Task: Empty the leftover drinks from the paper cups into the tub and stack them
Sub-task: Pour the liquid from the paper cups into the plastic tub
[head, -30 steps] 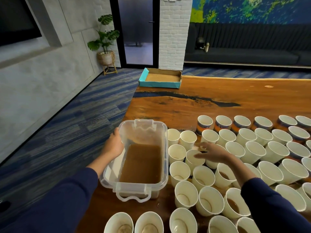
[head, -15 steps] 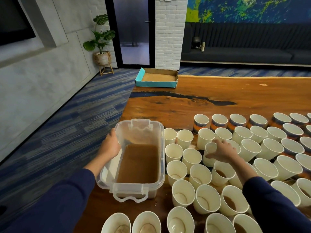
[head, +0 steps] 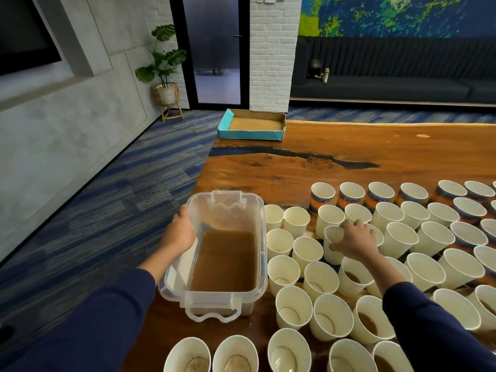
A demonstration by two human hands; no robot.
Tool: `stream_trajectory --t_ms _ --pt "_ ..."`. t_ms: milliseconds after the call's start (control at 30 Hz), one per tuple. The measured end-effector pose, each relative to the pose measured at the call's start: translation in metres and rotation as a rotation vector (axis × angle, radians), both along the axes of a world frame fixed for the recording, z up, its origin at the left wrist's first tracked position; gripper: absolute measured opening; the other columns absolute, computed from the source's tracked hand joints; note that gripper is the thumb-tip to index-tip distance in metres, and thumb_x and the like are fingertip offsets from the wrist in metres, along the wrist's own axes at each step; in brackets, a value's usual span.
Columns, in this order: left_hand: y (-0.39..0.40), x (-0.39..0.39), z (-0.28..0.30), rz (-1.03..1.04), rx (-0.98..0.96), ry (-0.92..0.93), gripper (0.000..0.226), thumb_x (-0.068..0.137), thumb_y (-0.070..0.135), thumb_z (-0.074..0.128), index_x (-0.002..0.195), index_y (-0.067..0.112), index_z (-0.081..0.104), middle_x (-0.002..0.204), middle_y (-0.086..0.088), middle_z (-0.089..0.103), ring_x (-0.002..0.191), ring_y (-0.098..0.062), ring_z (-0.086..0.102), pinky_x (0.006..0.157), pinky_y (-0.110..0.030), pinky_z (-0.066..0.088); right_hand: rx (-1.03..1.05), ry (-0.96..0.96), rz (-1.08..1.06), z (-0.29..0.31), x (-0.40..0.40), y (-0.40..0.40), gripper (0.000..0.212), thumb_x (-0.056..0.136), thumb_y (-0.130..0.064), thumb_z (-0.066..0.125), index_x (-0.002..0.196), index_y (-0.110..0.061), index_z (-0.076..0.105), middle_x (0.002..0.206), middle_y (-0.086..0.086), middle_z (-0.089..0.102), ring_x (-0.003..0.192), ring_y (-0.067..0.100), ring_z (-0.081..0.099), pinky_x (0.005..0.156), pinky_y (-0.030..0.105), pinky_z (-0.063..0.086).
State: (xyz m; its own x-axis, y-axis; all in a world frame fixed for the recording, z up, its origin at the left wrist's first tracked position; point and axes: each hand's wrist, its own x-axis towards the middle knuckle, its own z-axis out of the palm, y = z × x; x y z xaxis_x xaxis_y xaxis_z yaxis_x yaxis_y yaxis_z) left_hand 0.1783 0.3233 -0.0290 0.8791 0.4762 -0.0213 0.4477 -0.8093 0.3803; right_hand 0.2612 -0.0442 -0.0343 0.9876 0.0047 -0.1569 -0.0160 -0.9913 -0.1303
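Note:
A clear plastic tub (head: 261, 237) holding brown liquid stands near the left edge of the wooden table (head: 349, 146). My left hand (head: 180, 232) grips the tub's left rim. To its right stand several white paper cups, some with brown dregs (head: 351, 277). My right hand (head: 354, 238) is wrapped around one white cup (head: 332, 247) in the middle of the group, thumb on its left side and fingers over the rim. Whether that cup is lifted off the table is unclear.
Several cups with an orange and blue print (head: 322, 197) form the back row. A teal cardboard tray (head: 252, 127) sits at the table's far left corner. Blue carpet (head: 107, 210) lies to the left, and a potted plant (head: 166, 73) stands by the wall.
My right hand has gone from hovering flat over the cups to closing round one white cup. My left hand has stayed on the tub's rim.

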Motion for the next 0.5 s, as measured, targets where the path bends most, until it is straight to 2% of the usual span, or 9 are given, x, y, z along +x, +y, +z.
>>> stream_trajectory --t_ms 100,200,267,333,433,500 --pt "0.0 0.0 0.001 0.002 -0.035 -0.01 0.06 0.095 0.002 0.046 0.149 0.009 0.019 0.139 -0.019 0.044 0.113 -0.033 0.055 0.083 -0.039 0.052 0.138 0.018 0.022 0.016 -0.002 0.004 0.075 0.075 -0.038 0.077 0.135 -0.015 0.039 0.135 0.012 0.041 0.114 0.028 0.051 0.094 0.042 0.048" --pt "-0.002 0.001 0.006 0.002 -0.132 -0.039 0.055 0.097 0.004 0.045 0.147 0.009 0.023 0.14 -0.018 0.041 0.114 -0.032 0.053 0.082 -0.035 0.048 0.214 -0.019 0.07 0.038 -0.003 0.008 0.077 0.073 -0.03 0.08 0.136 -0.013 0.039 0.139 0.012 0.036 0.117 0.029 0.05 0.092 0.039 0.048" --pt "-0.004 0.0 0.012 0.021 -0.2 -0.026 0.059 0.099 0.01 0.046 0.15 0.009 0.018 0.15 -0.018 0.026 0.126 -0.033 0.044 0.093 -0.038 0.043 0.23 -0.063 0.123 0.056 -0.006 0.013 0.076 0.073 -0.027 0.08 0.136 -0.013 0.039 0.141 0.013 0.034 0.12 0.029 0.047 0.094 0.039 0.046" --pt "-0.007 -0.001 0.019 0.031 -0.176 -0.023 0.069 0.097 0.018 0.052 0.152 0.01 0.01 0.155 -0.017 0.014 0.134 -0.035 0.034 0.104 -0.042 0.036 0.245 -0.098 0.171 0.076 -0.009 0.02 0.074 0.075 -0.026 0.078 0.137 -0.014 0.04 0.139 0.012 0.036 0.118 0.028 0.047 0.092 0.037 0.047" --pt "-0.019 -0.004 0.034 -0.081 -0.05 -0.09 0.08 0.092 0.029 0.061 0.153 0.014 0.01 0.155 -0.013 0.016 0.139 -0.034 0.026 0.111 -0.044 0.027 0.285 -0.151 0.247 0.107 -0.018 0.036 0.071 0.076 -0.025 0.078 0.135 -0.013 0.042 0.137 0.01 0.036 0.115 0.026 0.047 0.088 0.034 0.047" --pt "-0.035 -0.007 0.045 -0.234 -0.057 -0.125 0.084 0.089 0.036 0.064 0.153 0.02 0.011 0.157 -0.005 0.014 0.142 -0.03 0.021 0.113 -0.044 0.026 0.329 -0.172 0.301 0.124 -0.025 0.049 0.07 0.075 -0.024 0.079 0.134 -0.013 0.043 0.136 0.009 0.036 0.115 0.025 0.046 0.089 0.034 0.047"
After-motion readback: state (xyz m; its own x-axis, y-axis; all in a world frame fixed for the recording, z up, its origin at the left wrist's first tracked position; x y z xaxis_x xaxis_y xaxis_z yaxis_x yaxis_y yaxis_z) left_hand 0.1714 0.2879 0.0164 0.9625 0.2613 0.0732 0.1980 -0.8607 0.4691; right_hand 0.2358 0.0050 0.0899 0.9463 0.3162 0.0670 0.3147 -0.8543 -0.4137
